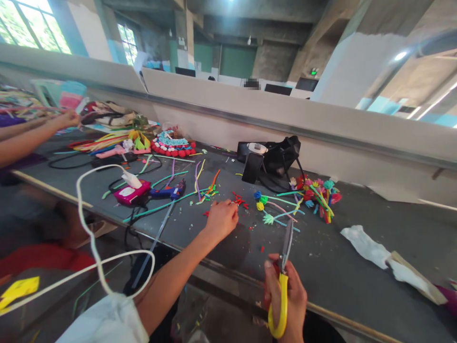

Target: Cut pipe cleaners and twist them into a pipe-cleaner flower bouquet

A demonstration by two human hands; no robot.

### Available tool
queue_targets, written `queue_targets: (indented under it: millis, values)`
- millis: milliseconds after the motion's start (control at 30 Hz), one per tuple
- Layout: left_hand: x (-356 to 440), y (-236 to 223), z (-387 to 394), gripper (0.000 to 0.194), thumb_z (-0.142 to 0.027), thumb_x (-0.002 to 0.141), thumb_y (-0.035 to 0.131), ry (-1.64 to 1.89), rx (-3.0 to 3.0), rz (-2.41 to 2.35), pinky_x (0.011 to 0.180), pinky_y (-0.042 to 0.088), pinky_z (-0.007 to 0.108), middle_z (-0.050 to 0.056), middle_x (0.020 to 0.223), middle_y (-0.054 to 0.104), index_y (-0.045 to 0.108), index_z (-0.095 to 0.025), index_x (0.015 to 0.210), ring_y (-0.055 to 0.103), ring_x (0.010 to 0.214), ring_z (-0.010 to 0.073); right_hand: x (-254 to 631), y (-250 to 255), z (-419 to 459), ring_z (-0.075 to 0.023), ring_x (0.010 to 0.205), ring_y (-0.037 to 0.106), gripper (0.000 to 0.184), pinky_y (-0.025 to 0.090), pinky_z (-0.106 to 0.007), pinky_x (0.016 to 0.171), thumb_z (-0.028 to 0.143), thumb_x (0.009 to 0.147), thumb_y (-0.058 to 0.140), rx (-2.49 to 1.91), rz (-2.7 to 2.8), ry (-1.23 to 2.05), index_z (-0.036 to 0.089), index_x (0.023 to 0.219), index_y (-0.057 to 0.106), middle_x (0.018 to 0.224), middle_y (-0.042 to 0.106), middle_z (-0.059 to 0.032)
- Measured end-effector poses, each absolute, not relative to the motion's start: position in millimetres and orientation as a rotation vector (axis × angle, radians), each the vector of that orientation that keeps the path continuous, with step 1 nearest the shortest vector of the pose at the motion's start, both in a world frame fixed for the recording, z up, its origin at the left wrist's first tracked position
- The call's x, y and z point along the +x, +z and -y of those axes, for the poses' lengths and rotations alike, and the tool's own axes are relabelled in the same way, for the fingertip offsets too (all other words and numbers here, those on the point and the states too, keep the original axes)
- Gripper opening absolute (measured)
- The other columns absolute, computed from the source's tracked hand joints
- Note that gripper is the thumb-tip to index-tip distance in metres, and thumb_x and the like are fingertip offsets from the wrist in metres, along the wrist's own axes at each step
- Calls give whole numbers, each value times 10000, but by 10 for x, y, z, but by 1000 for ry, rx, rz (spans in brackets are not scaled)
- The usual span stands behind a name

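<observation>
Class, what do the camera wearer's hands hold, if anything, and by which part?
The right hand holds scissors by the yellow handle end. Whether the left hand, beside small red pieces, holds anything cannot be told.

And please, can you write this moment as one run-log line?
left hand: beside small red pieces, grip unclear | right hand: holds scissors, blades pointing away | on table: flower-topped stems, black bag
</observation>
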State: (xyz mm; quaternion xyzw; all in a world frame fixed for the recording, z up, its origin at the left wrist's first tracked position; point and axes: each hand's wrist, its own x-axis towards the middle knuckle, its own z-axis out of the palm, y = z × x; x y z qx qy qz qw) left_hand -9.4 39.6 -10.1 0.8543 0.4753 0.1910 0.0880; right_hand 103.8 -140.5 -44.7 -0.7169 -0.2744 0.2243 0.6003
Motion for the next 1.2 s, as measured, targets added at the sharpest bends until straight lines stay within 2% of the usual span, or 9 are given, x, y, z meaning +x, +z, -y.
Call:
queue_targets:
  millis: [100,233,333,433,500,733,833,1033,1200]
  values:
    - [254,-94,-349,149,-282,885,556,569,2570,-1292,884,408,354,49,962,679,687,-211,891,620,965,220,1054,-402,1415,-85,295,389,534,328,-177,277,603,720,710,-1610,549,663,183,1047,669,442,445,94]
    - [699,-174,-369,351,-470,811,658,615,2485,-1141,883,420,391,126,1042,659,687,-176,1000,600,991,287,1066,-373,1423,-82,302,376,506,322,-165,289,569,740,724,-1520,525,726,193,1066,638,409,417,106]
    - [908,-275,-419,312,-390,732,739,628,2399,-1089,877,421,437,165,1057,642,696,-142,918,581,1017,346,1085,-400,1411,-72,305,355,477,305,-157,298,531,748,742,-1409,509,757,197,1066,618,406,413,113]
    - [971,-333,-462,101,-212,748,671,660,2347,-1058,864,430,410,140,988,656,696,-151,824,595,981,310,1124,-449,1386,-54,308,334,481,301,-149,304,503,722,780,-1319,462,786,193,1048,610,416,417,120]
    - [932,-322,-479,85,-158,740,631,694,2297,-1039,835,443,373,113,928,663,692,-156,799,610,920,270,1155,-471,1371,-44,319,332,475,307,-141,317,484,714,795,-1273,441,814,192,1039,609,432,428,120]
    - [483,-84,-442,140,-206,737,611,859,2048,-942,690,453,249,32,838,670,679,-159,849,598,744,151,1171,-449,1379,-44,336,363,448,323,-144,341,435,725,803,-1232,428,845,198,1050,604,466,450,114]
    - [265,21,-395,178,-251,748,608,900,1514,-812,624,429,242,4,683,623,674,-140,871,565,641,132,1157,-466,1373,-49,341,363,431,317,-139,335,433,737,791,-1185,392,845,207,1048,597,468,443,114]
    - [-47,206,-330,213,-223,708,672,926,1438,-467,682,449,249,59,906,659,686,-151,908,583,749,139,1298,-381,1266,-62,334,352,358,315,-139,318,506,799,701,-1061,319,851,241,1002,572,446,390,123]
    - [-135,369,-226,196,-164,730,628,997,1838,-342,937,446,362,82,1006,672,720,-202,899,604,1001,227,1355,-68,1173,-96,412,437,516,370,-181,337,664,811,596,-1017,460,1042,227,1084,566,553,484,67]
